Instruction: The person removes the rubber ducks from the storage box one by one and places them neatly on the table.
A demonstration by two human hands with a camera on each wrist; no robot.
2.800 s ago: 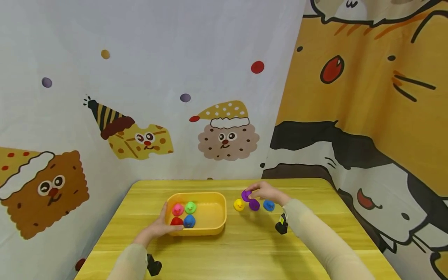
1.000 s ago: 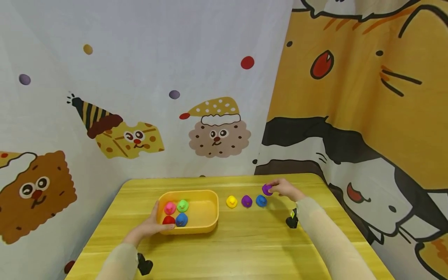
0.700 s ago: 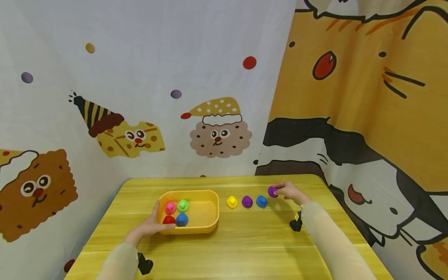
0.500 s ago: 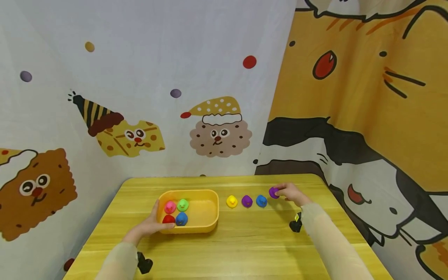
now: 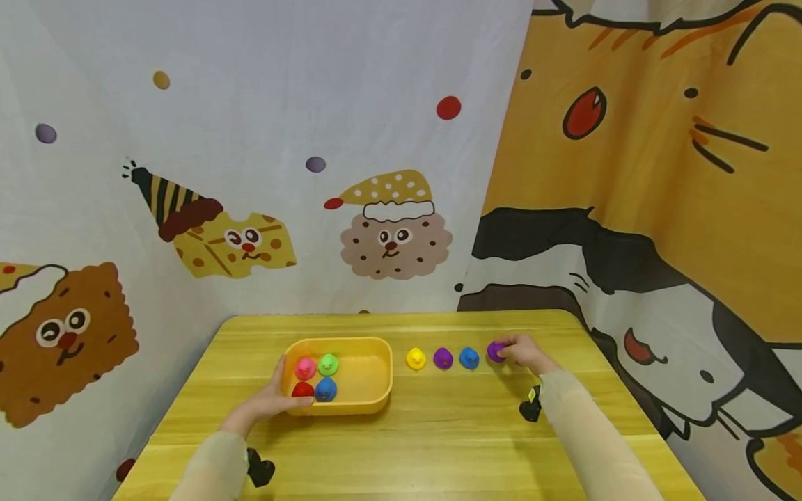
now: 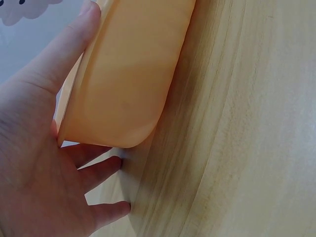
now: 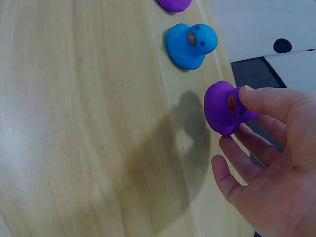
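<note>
Beside the loose blue duck (image 7: 183, 48): one purple duck (image 7: 218, 109) that my right hand (image 5: 525, 351) pinches, best held level, my left hand (image 5: 269, 401) gripping the yellow tray (image 5: 370, 376).

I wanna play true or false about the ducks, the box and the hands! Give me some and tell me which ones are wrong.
1. The right hand holds a purple duck. True.
2. The left hand touches the box. True.
3. The box holds five ducks. False: it holds four, a pink duck, a green duck, a red duck and a blue duck.
4. The yellow duck sits on the table, outside the box. True.
5. The right hand is inside the box. False: it is well away from the box, over to the right.
6. The box is upside down. False: it stands with its open side up.
</note>
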